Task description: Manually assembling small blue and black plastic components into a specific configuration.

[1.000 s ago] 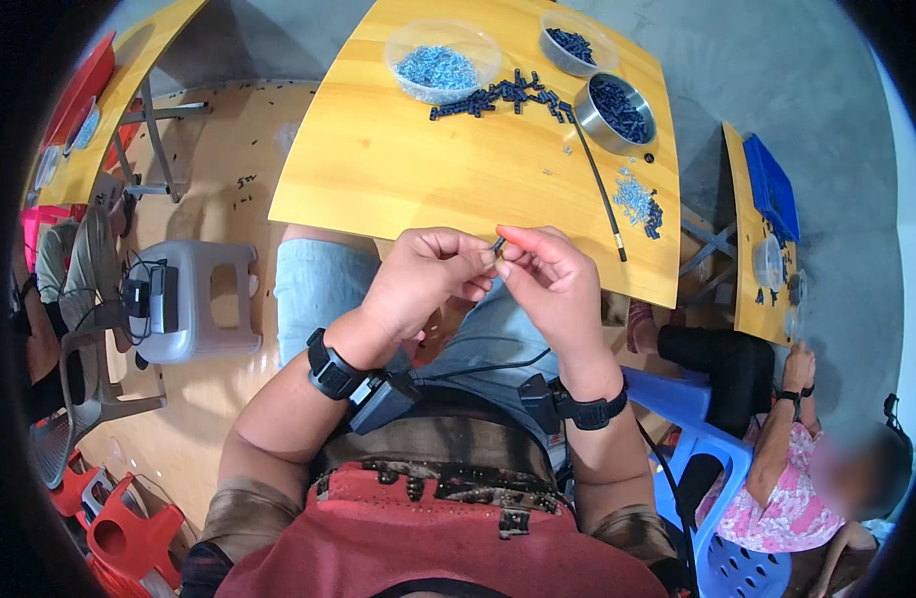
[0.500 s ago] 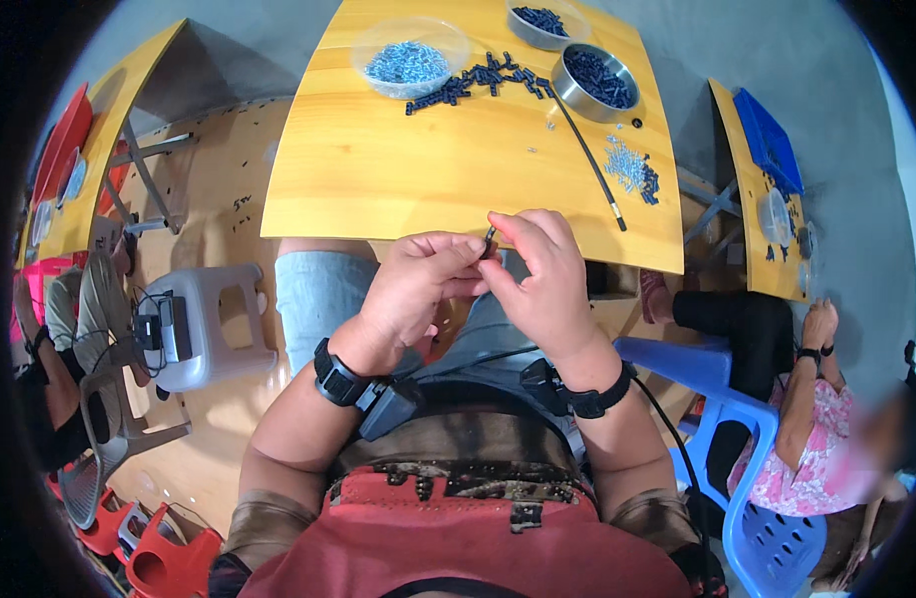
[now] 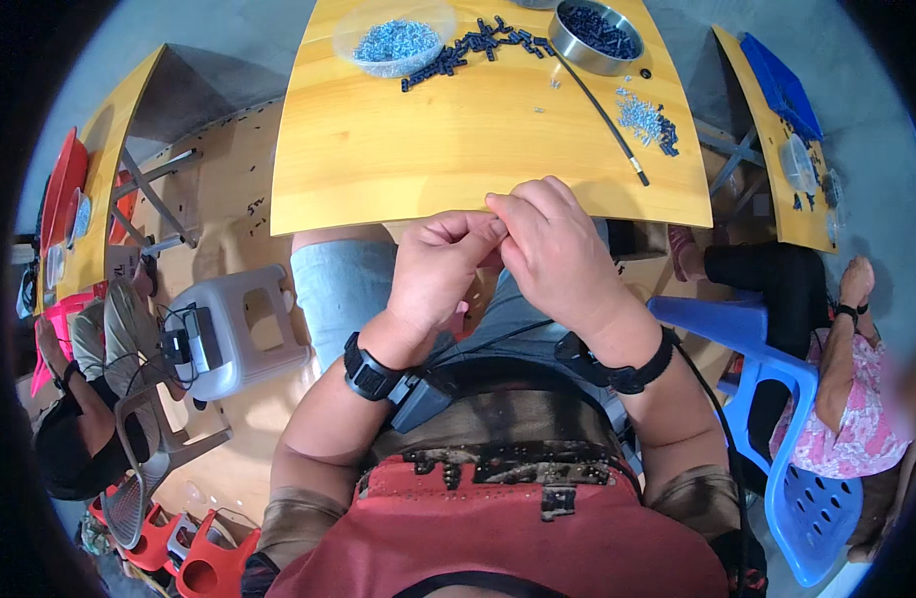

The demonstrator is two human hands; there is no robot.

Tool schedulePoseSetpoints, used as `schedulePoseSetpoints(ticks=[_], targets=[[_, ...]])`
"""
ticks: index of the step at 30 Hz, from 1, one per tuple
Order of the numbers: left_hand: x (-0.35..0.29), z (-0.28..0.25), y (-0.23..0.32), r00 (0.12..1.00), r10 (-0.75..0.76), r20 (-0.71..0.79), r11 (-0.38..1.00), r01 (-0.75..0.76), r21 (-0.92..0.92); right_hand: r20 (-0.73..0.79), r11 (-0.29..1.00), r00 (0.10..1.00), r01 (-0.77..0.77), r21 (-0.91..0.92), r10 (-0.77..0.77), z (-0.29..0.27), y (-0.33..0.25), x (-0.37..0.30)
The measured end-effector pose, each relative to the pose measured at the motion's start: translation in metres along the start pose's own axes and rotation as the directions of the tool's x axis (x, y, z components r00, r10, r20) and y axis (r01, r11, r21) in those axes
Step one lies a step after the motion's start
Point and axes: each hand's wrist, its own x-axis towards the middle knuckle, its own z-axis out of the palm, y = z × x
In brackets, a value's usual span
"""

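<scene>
My left hand [image 3: 433, 267] and my right hand [image 3: 562, 254] meet fingertip to fingertip, just off the near edge of the yellow table [image 3: 398, 179]. Both are closed in a pinch. Between them half a second ago showed a small black piece; the fingers hide it now. Beyond my right hand lies a thin black rod [image 3: 602, 118] with a pale band near its close end. Small clear and silvery pieces [image 3: 639, 118] are heaped to its right, with several short black pieces [image 3: 668, 138] beside them.
At the back stand a clear bowl of pale bluish pieces [image 3: 396, 45] and a steel bowl of black pieces [image 3: 599, 32]. Loose black pieces [image 3: 468, 50] spread between them. A grey stool [image 3: 234, 339] is at my left, a blue chair [image 3: 777, 399] with a seated person at my right.
The view has shifted, so the table sits higher in the picture. My fingers have closed together over the small black piece, which showed between them before. My right hand has turned further over it.
</scene>
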Motion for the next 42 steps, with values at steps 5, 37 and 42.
schedulePoseSetpoints(ticks=[5, 37, 42], targets=[[-0.002, 0.002, 0.004, 0.999, -0.029, -0.032, 0.999, 0.03, 0.019, 0.004, 0.999, 1.0, 0.023, 0.038, -0.023, 0.002, 0.002, -0.001], [0.016, -0.005, 0.008, 0.993, 0.119, -0.004, 0.979, -0.116, 0.168, 0.132, 0.763, 0.936, -0.342, 0.548, 0.325, 0.007, 0.028, 0.023], [0.017, -0.001, 0.009, 0.995, 0.1, -0.008, 0.988, -0.099, 0.116, 0.142, 0.569, 0.886, -0.398, 0.719, 0.441, 0.017, 0.035, 0.019]])
